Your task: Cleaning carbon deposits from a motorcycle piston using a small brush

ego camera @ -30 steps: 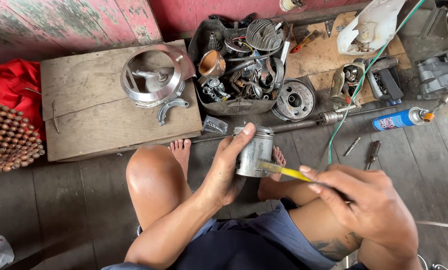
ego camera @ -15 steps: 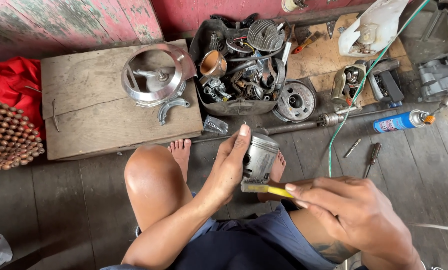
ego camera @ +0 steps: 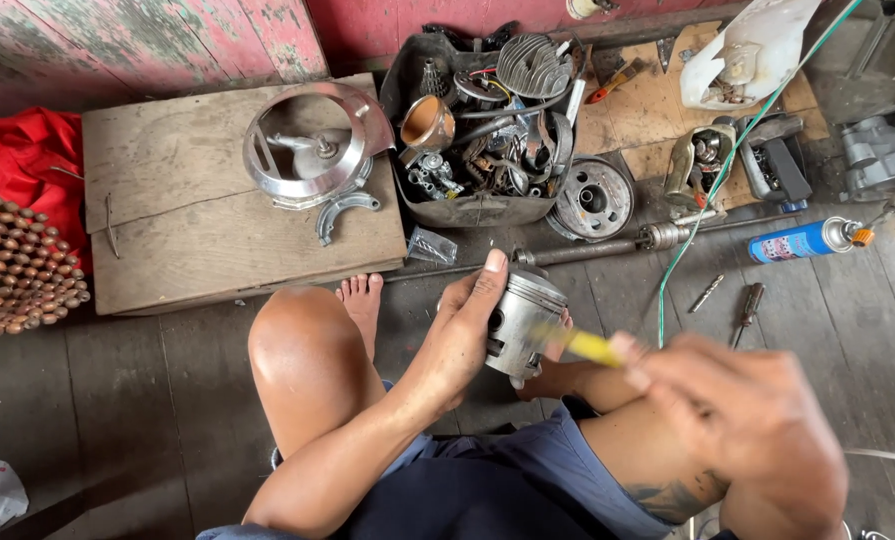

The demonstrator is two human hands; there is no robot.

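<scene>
The left hand (ego camera: 467, 335) grips a metal piston (ego camera: 522, 325) above the lap while the blurred right hand (ego camera: 737, 425) clasps a yellow-handled tool (ego camera: 582, 345) against it, which could slip and gouge the piston or fingers.

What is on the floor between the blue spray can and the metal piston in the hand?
In the head view, between the blue spray can and the silver metal piston, a thin green cord runs down, and a small bolt and dark screwdriver lie on the wooden floor.
</scene>
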